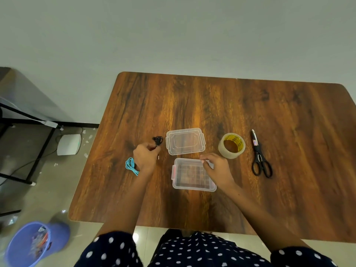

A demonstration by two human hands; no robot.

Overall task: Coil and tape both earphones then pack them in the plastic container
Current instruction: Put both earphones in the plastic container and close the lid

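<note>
1. Left hand (144, 157), frame centre-left, pinches the black earphone (158, 140)'s cord.
2. Right hand (217, 167) pinches the open plastic container (190, 175)'s far rim at centre.
3. Blue earphone (131, 165) lies on the bench (212, 101), just left of the left hand.

Wood-grain table (212, 105). On it, left to right: blue earphones (131, 165), black earphones (158, 140), clear lid (185, 141) w/ open plastic container (192, 186) just in front, tape roll (231, 145), black scissors (260, 157).
</note>
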